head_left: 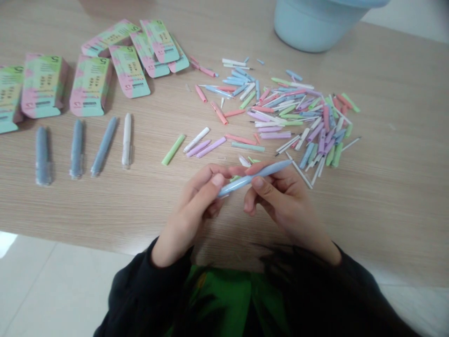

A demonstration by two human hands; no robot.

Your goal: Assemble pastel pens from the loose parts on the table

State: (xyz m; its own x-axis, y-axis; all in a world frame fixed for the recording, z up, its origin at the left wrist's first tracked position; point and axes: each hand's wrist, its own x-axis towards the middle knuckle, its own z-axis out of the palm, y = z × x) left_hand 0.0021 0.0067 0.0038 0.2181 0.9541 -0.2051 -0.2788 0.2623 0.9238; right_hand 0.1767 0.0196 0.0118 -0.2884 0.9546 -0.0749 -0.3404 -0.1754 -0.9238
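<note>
A light blue pen [236, 185] is held between my two hands above the table's front part, its narrow end pointing right and slightly up. My left hand [198, 196] pinches the wider left end between thumb and fingers. Thumb and fingertips of my right hand [284, 194] grip the pen near its middle. Just beyond the hands lie a green pen part [173, 150], a white one [196, 140] and purple ones [211, 146]. A large loose heap of pastel pen parts [301, 112] and thin refills spreads behind my right hand.
Several pastel cartons [44, 86] stand or lie at the back left. In front of them is a row of blue pens [76, 149] and one white pen [126, 140]. A light blue tub [315, 25] stands at the back right of the wooden table [105, 206].
</note>
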